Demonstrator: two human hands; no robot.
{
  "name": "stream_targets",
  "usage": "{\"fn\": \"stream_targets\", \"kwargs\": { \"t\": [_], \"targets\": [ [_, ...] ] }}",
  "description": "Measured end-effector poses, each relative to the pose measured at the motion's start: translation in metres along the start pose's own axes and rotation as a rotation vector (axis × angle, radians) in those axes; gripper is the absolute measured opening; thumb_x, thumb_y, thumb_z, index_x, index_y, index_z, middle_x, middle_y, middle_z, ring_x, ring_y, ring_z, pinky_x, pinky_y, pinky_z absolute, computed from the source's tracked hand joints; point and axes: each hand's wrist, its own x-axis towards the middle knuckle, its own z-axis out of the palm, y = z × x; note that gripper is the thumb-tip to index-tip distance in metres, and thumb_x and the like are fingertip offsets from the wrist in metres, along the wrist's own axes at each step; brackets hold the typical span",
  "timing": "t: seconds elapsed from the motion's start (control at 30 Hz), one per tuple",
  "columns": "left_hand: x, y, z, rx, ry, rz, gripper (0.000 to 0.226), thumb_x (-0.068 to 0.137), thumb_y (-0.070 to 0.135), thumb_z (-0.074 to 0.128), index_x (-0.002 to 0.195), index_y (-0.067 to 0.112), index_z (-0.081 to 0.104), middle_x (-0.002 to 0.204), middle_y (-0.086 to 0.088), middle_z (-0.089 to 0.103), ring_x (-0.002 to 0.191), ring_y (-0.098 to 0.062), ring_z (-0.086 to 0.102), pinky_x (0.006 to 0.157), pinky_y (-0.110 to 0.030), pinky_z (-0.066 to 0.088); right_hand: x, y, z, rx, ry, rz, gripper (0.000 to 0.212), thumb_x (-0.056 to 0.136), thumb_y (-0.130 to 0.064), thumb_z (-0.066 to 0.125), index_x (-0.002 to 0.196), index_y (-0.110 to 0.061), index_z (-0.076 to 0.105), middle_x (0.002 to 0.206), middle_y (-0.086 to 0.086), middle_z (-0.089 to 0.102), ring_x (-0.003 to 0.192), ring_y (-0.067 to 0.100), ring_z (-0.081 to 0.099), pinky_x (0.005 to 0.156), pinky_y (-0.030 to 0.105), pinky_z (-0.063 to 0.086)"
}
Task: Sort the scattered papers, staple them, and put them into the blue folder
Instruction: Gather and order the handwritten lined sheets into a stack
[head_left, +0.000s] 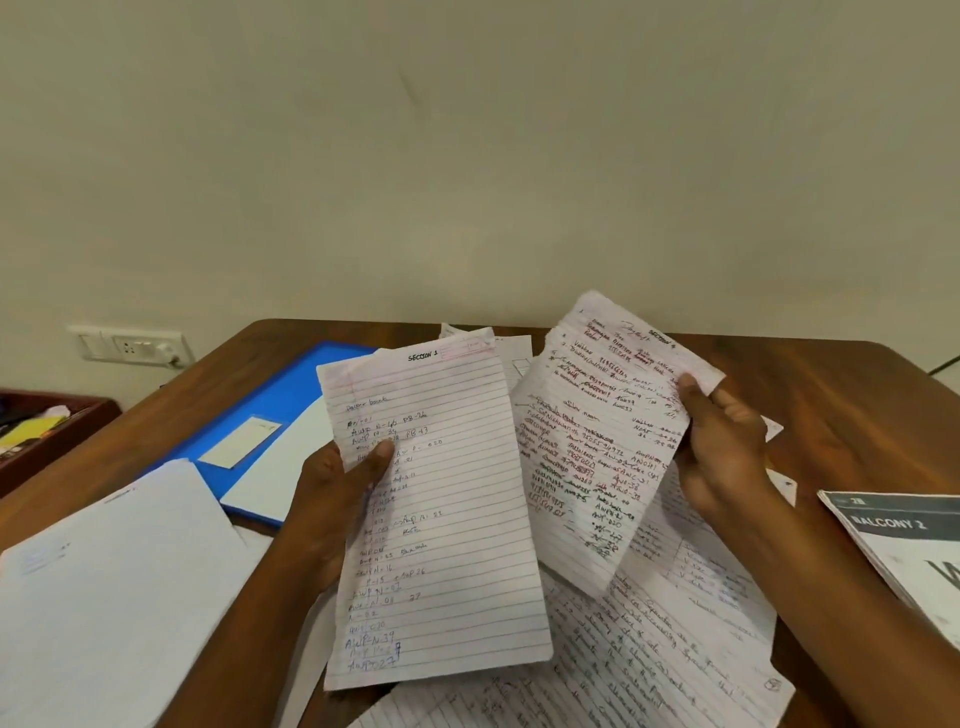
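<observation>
Sorting is under way, with stapling and filing seemingly left; no stapler is in view. The left hand (332, 499) pinches a flat ruled sheet headed "Section 1" (436, 519), thumb on its face; the right hand (722, 452) has its grip closed on the edge of a limp, curling ruled sheet (597, 441) crowded with red and dark handwriting. Below both hands, loose handwritten papers (649, 649) overlap on the wooden desk (857, 415); beyond the left hand lies the smooth blue folder (270, 400), open, holding one white sheet.
</observation>
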Motion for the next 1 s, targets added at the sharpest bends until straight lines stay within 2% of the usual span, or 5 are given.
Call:
{"fn": "stream_targets", "kwargs": {
  "t": [0.17, 0.33, 0.6, 0.87, 1.0],
  "targets": [
    [0.000, -0.001, 0.000, 0.003, -0.002, 0.003, 0.014, 0.101, 0.023, 0.064, 0.114, 0.017, 0.065, 0.096, -0.001, 0.082, 0.075, -0.018, 0.079, 0.054, -0.020, 0.057, 0.003, -0.003, -0.002, 0.023, -0.053, 0.125, 0.026, 0.098, -0.012, 0.068, 0.121, 0.001, 0.067, 0.115, 0.018, 0.076, 0.107, 0.033, 0.075, 0.100, 0.054, 0.056],
    [0.000, 0.000, 0.001, -0.006, -0.027, -0.014, 0.022, 0.100, 0.025, 0.066, 0.119, 0.013, 0.066, 0.102, -0.006, 0.082, 0.081, -0.025, 0.080, 0.058, -0.026, 0.061, -0.006, -0.007, 0.003, -0.182, -0.236, 0.241, 0.042, 0.094, -0.009, 0.072, 0.129, 0.013, 0.060, 0.113, 0.025, 0.075, 0.112, 0.043, 0.071, 0.104, 0.060, 0.051],
    [-0.002, -0.004, 0.006, 0.054, -0.051, -0.041, 0.026, 0.100, 0.027, 0.067, 0.121, 0.013, 0.066, 0.101, -0.004, 0.082, 0.084, -0.026, 0.080, 0.059, -0.026, 0.061, -0.019, -0.010, 0.012, -0.326, -0.360, 0.187, 0.015, 0.097, -0.016, 0.071, 0.100, -0.002, 0.074, 0.100, 0.016, 0.080, 0.083, 0.025, 0.078, 0.062, 0.033, 0.062],
    [-0.001, -0.009, 0.010, 0.063, -0.100, -0.019, 0.027, 0.098, 0.026, 0.068, 0.121, 0.012, 0.065, 0.105, -0.006, 0.082, 0.090, -0.032, 0.080, 0.064, -0.031, 0.064, -0.029, -0.009, 0.018, -0.311, -0.407, 0.156, 0.022, 0.100, -0.021, 0.065, 0.112, -0.004, 0.074, 0.108, 0.013, 0.079, 0.096, 0.028, 0.077, 0.082, 0.040, 0.062],
    [-0.002, -0.010, 0.013, 0.047, -0.123, -0.030, 0.037, 0.092, 0.030, 0.070, 0.125, 0.012, 0.066, 0.110, -0.007, 0.081, 0.096, -0.032, 0.079, 0.083, -0.049, 0.064, -0.041, -0.004, 0.024, -0.281, -0.465, 0.159, 0.027, 0.103, -0.022, 0.061, 0.121, -0.004, 0.072, 0.115, 0.013, 0.078, 0.109, 0.030, 0.075, 0.094, 0.045, 0.059]
  ]
}}
